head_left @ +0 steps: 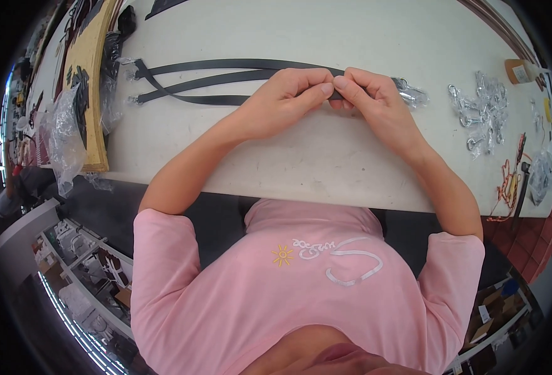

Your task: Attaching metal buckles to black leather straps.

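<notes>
Nearest the camera, a pink shirt (pixel 276 300) with a small yellow sun on the chest is worn by the person at the counter (pixel 288 162). Over the counter, black straps (pixel 219 64) are gripped between the thumb and fingers of both hands. The left hand (pixel 298 94) and the right hand (pixel 369 94) are brought together, thumb tips almost meeting; the exact fold of strap between them is partly hidden by the fingers. Leftward from the hands the straps are stretched in long bands, two of them crossed near their plastic-wrapped ends. Just beyond the right hand, a clear wrapper (pixel 413 95) is seen. Farther right, metal clips (pixel 479 115) in clear plastic are heaped. At the far left, a yellowish board (pixel 96 147) is partly covered by a clear plastic bag (pixel 66 140).
</notes>
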Available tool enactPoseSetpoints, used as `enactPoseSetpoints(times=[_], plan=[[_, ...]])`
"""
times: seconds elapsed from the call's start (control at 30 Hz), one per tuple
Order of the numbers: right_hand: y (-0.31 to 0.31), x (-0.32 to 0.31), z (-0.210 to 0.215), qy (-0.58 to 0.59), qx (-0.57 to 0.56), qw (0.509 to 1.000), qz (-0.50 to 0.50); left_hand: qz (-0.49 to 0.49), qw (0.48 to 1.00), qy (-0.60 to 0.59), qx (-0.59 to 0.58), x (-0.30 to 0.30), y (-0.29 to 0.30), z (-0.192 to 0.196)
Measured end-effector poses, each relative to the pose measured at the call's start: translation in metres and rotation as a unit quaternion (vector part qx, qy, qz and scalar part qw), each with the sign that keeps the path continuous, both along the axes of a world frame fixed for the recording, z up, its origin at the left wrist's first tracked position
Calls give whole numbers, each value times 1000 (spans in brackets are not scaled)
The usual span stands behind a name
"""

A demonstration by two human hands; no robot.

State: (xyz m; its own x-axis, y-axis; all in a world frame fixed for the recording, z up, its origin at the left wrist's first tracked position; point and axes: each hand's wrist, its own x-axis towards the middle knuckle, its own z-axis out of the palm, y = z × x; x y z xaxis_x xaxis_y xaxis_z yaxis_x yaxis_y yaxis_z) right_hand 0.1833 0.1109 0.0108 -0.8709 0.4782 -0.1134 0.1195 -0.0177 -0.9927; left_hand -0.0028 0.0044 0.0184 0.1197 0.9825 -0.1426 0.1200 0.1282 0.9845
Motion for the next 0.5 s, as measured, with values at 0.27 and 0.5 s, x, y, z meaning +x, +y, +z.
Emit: enactPoseSetpoints(times=[0.27,0.5], plan=[[19,10,13,-94,-106,988,54,-3,997,78,15,-4,-2,7],[25,9,17,-121,-146,978,82,-7,999,49,15,-4,0,-5]])
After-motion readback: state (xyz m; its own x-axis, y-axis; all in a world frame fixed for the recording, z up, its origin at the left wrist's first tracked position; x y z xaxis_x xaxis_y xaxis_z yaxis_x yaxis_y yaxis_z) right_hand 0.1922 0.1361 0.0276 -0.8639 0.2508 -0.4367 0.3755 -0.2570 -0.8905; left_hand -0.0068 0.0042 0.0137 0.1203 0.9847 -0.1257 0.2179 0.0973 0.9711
